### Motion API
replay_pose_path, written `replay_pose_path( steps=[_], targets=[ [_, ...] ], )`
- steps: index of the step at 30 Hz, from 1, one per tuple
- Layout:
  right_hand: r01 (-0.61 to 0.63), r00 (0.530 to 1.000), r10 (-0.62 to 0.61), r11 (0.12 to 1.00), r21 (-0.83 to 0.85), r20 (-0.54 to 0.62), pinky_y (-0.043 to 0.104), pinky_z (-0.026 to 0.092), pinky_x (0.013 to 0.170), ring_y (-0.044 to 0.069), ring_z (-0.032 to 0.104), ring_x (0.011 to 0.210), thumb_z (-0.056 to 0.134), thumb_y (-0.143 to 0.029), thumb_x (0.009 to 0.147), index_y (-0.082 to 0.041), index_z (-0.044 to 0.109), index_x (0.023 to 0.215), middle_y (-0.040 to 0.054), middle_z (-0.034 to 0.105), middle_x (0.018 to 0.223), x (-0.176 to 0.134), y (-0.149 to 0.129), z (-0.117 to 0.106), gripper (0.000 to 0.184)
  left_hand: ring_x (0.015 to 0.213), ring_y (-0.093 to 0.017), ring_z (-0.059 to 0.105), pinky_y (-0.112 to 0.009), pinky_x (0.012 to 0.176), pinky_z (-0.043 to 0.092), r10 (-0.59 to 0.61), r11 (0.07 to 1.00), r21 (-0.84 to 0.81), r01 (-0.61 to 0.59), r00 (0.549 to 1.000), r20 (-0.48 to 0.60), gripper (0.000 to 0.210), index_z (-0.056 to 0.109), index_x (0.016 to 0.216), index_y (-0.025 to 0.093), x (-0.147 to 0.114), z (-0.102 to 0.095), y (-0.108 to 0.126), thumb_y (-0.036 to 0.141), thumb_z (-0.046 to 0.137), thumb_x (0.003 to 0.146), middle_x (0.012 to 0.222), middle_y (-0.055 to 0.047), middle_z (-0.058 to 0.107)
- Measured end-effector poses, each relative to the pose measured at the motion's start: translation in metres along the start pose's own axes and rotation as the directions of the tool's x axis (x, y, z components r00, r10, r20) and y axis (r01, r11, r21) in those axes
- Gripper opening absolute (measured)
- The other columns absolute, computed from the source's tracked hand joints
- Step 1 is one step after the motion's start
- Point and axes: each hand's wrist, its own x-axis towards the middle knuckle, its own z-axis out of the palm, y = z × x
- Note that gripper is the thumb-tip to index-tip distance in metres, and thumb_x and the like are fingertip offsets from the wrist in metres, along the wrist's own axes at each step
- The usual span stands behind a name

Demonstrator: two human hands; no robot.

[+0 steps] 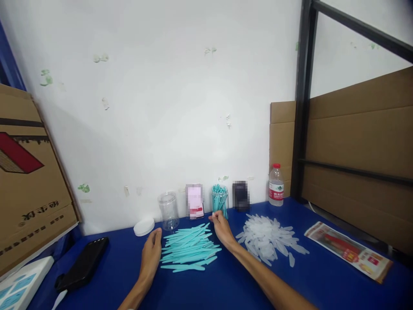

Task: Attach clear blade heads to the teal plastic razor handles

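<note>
A heap of thin turquoise sticks (pixel 190 247), shaped like eyebrow razors, lies on the blue tabletop. My left hand (pixel 151 250) rests at the heap's left edge, fingers curled together; what they hold, if anything, is hidden. To the right of the heap, my right hand (pixel 222 227) is closed in a pinch in front of a clear jar (pixel 213 200) packed with upright turquoise sticks (pixel 220 196). I cannot make out anything in that pinch. Behind the heap stands a second clear jar (pixel 168 213), without a lid and apparently empty. A white lid (pixel 144 227) lies beside it.
Translucent flat pieces (pixel 267 237) are piled right of my right arm. Farther right are a red-capped water bottle (pixel 276 189) and a printed packet (pixel 348 252). A black power bank or phone (pixel 84 265) lies left. Two blurred upright items (pixel 195 200) lean near the wall.
</note>
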Motion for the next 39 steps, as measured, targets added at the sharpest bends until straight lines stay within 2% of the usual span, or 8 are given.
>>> replay_pose_path(
  steps=[6, 14, 22, 26, 28, 33, 36, 39],
  targets=[
    [-0.086, 0.996, 0.085, 0.992, 0.096, 0.017, 0.044, 0.056, 0.087, 0.023, 0.066, 0.102, 0.061, -0.034, 0.098, -0.017, 0.061, 0.123, 0.0093, 0.064, 0.122, -0.003, 0.008, 0.022, 0.031, 0.108, -0.025, 0.066, -0.047, 0.091, 0.056, -0.046, 0.999, -0.009, 0.047, 0.998, 0.037, 0.033, 0.061, 0.124, 0.018, -0.005, 0.023, 0.018, 0.035, 0.063, 0.097, 0.126, -0.009, 0.064],
    [-0.08, 0.997, 0.077, 0.981, 0.176, 0.022, 0.045, 0.056, 0.089, 0.024, 0.065, 0.105, 0.061, -0.034, 0.098, -0.017, 0.061, 0.124, 0.0094, 0.064, 0.124, -0.009, 0.006, 0.018, 0.031, 0.109, -0.025, 0.065, -0.047, 0.092, 0.056, -0.075, 0.997, 0.036, 0.075, 0.997, -0.005, 0.034, 0.059, 0.126, 0.018, -0.015, 0.053, 0.035, 0.035, 0.063, 0.097, 0.129, -0.009, 0.063],
    [-0.085, 0.995, 0.071, 0.967, 0.24, 0.069, 0.044, 0.056, 0.089, 0.023, 0.066, 0.103, 0.06, -0.034, 0.098, -0.017, 0.061, 0.123, 0.0094, 0.064, 0.123, -0.011, 0.006, 0.02, 0.03, 0.109, -0.025, 0.065, -0.047, 0.091, 0.056, 0.003, 0.995, 0.095, -0.001, 1.0, -0.019, 0.035, 0.059, 0.127, 0.018, -0.015, 0.063, 0.034, 0.034, 0.063, 0.097, 0.13, -0.009, 0.062],
    [-0.095, 0.993, 0.072, 0.957, 0.276, 0.093, 0.045, 0.056, 0.089, 0.023, 0.066, 0.104, 0.06, -0.035, 0.098, -0.017, 0.061, 0.123, 0.0094, 0.064, 0.123, -0.009, 0.012, 0.014, 0.031, 0.12, -0.028, 0.06, -0.052, 0.1, 0.051, 0.12, 0.979, 0.15, -0.136, 0.987, 0.106, 0.037, 0.057, 0.132, 0.02, -0.022, 0.049, 0.037, 0.035, 0.061, 0.098, 0.139, -0.01, 0.057],
    [-0.099, 0.993, 0.074, 0.953, 0.288, 0.096, 0.044, 0.056, 0.088, 0.023, 0.066, 0.103, 0.06, -0.035, 0.098, -0.017, 0.061, 0.123, 0.0093, 0.065, 0.122, -0.007, 0.016, 0.01, 0.031, 0.134, -0.033, 0.05, -0.061, 0.109, 0.041, 0.231, 0.948, 0.16, -0.276, 0.94, 0.25, 0.049, 0.049, 0.142, 0.022, -0.034, 0.034, 0.039, 0.037, 0.062, 0.097, 0.151, -0.012, 0.047],
    [-0.09, 0.994, 0.066, 0.943, 0.319, 0.086, 0.044, 0.056, 0.088, 0.022, 0.067, 0.1, 0.058, -0.037, 0.099, -0.016, 0.063, 0.118, 0.0083, 0.067, 0.115, -0.005, 0.02, 0.008, 0.029, 0.152, -0.039, 0.015, -0.067, 0.121, 0.016, 0.374, 0.807, 0.135, -0.575, 0.674, 0.637, 0.1, 0.016, 0.157, 0.043, -0.064, 0.004, 0.041, 0.049, 0.078, 0.079, 0.168, -0.002, 0.015],
    [-0.078, 0.995, 0.055, 0.94, 0.331, 0.08, 0.044, 0.055, 0.09, 0.021, 0.068, 0.097, 0.056, -0.038, 0.1, -0.015, 0.065, 0.112, 0.0071, 0.07, 0.109, -0.006, 0.016, 0.008, 0.027, 0.153, -0.038, 0.01, -0.069, 0.119, 0.014, 0.359, 0.759, 0.167, -0.629, 0.618, 0.699, 0.099, 0.004, 0.158, 0.04, -0.065, 0.006, 0.039, 0.042, 0.071, 0.085, 0.168, -0.003, 0.006],
    [-0.071, 0.996, 0.049, 0.942, 0.329, 0.074, 0.043, 0.054, 0.09, 0.021, 0.069, 0.096, 0.055, -0.039, 0.101, -0.015, 0.066, 0.109, 0.0063, 0.071, 0.104, -0.009, 0.012, 0.007, 0.027, 0.153, -0.035, 0.005, -0.068, 0.12, 0.012, 0.351, 0.735, 0.202, -0.647, 0.618, 0.704, 0.095, 0.0, 0.159, 0.036, -0.058, 0.018, 0.038, 0.033, 0.064, 0.088, 0.168, -0.003, 0.004]
  ],
)
